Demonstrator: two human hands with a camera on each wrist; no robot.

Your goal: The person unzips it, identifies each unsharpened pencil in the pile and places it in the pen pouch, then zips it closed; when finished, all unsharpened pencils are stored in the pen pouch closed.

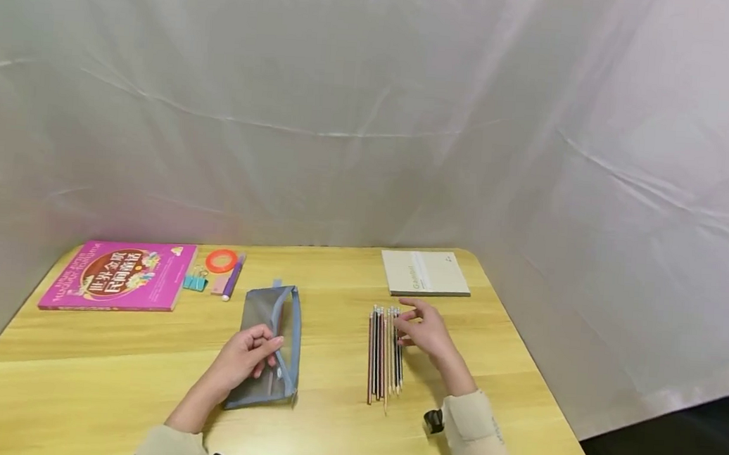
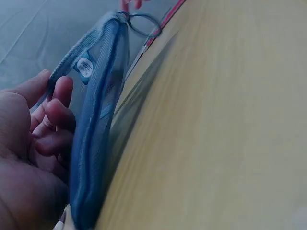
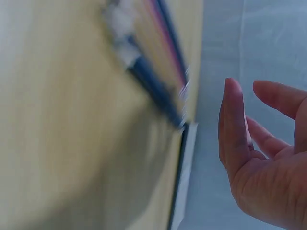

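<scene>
One blue-grey pencil case (image 1: 270, 348) lies flat in the middle of the wooden table (image 1: 324, 436), its zip open. The left hand (image 1: 242, 358) pinches its edge. Just beside it, the right hand (image 1: 428, 333) hovers with loose, straight fingers by a row of pencils (image 1: 384, 356).

The left hand (image 1: 246, 357) holds the grey-blue pouch (image 1: 269, 346) at lower centre of the frame, fingers curled on its open edge. The right hand (image 1: 425, 334), fingers relaxed, is just beside the row of pencils (image 1: 384, 354). A notebook (image 1: 424, 272) lies above; a pink book (image 1: 120, 275) lies at left.
</scene>
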